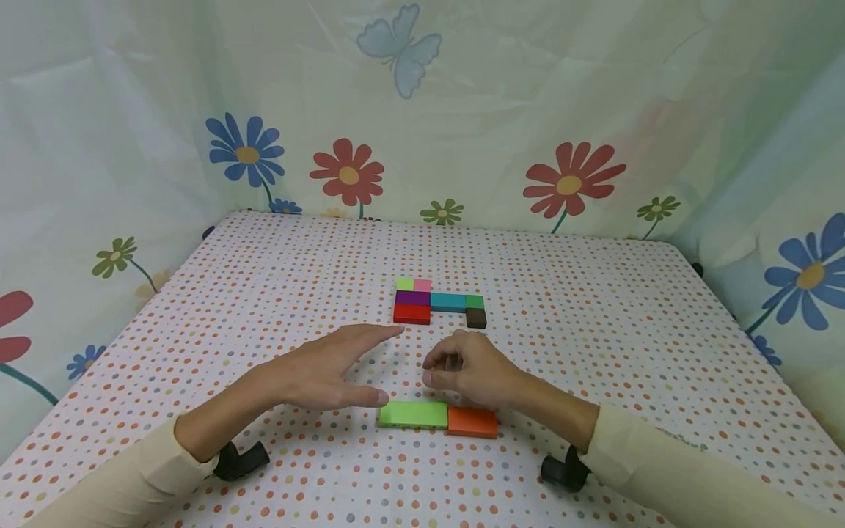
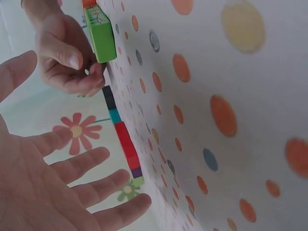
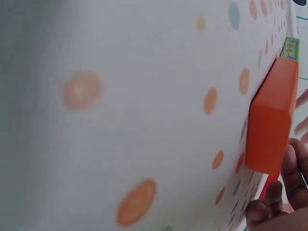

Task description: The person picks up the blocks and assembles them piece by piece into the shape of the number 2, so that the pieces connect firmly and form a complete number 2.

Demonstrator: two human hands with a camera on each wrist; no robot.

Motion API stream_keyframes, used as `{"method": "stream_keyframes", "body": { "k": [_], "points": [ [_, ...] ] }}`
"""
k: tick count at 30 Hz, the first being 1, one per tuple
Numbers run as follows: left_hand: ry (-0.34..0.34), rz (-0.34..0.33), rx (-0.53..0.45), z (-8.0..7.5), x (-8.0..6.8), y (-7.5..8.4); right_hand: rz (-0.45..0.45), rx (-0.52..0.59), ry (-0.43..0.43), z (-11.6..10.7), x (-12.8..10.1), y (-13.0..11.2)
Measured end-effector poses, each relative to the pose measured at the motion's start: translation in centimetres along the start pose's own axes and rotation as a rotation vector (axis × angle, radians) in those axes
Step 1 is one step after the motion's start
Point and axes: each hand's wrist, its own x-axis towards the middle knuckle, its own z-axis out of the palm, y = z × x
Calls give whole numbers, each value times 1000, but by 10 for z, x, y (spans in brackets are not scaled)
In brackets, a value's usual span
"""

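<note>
My left hand (image 1: 317,370) is held over the table with fingers straight and spread, thumb tip near the left end of a long light green block (image 1: 413,415). An orange block (image 1: 472,422) lies end to end with that green one. Just beyond the orange block is my right hand (image 1: 472,370), its fingers loosely bent and nothing showing in their grasp. Seen from the left wrist, the right hand (image 2: 67,55) is beside the green block's end (image 2: 103,43). In the right wrist view, the right fingertips (image 3: 291,166) are close by the orange block (image 3: 272,120).
Farther back, several blocks lie grouped: red (image 1: 412,314), purple (image 1: 412,298), small light green (image 1: 405,284), pink (image 1: 422,284), teal (image 1: 448,302), green (image 1: 474,301) and dark brown (image 1: 476,318). A dotted cloth (image 1: 594,330) covers the table; a flowered curtain (image 1: 462,110) hangs behind.
</note>
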Motion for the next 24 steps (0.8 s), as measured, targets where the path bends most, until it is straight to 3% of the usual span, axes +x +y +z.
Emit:
{"method": "stream_keyframes", "body": {
  "k": [6, 14, 24],
  "points": [
    [-5, -1, 2, 1, -1, -2, 22, -31, 69, -2, 5, 2],
    [-16, -18, 11, 1, 0, -4, -27, -144, 153, -13, 17, -1],
    [-24, 5, 26, 2, 1, -6, -37, -187, 253, -23, 29, 0]
  ]
}}
